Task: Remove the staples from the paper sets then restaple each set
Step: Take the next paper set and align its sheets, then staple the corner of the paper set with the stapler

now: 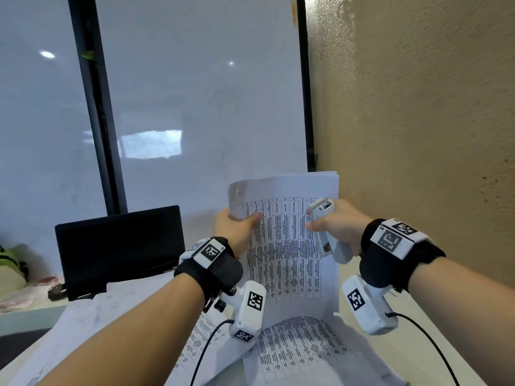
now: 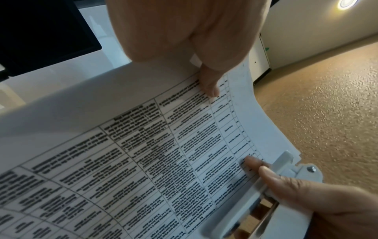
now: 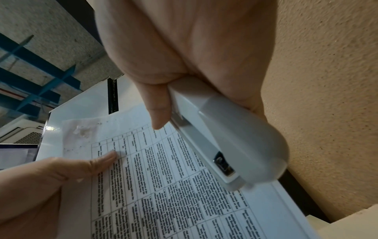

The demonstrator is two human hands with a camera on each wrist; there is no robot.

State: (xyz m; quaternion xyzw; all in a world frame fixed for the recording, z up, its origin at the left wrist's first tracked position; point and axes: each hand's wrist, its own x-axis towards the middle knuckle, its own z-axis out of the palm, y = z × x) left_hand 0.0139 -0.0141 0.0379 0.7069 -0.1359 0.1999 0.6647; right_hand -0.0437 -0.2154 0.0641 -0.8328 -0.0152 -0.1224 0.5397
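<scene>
My left hand holds a printed paper set upright above the table, thumb on the front sheet near its upper left corner. That corner is frayed and pitted. My right hand grips a white stapler, which lies against the front sheet near its right edge. The stapler points away from the frayed corner, and its mouth is not over the paper. Right fingertips touch the sheet beside the stapler. The paper set carries a dense table of text.
More printed sheets lie flat on the white table under my wrists, some to the left. A dark laptop stands open at the back left. A frosted glass partition is ahead, a textured beige wall to the right.
</scene>
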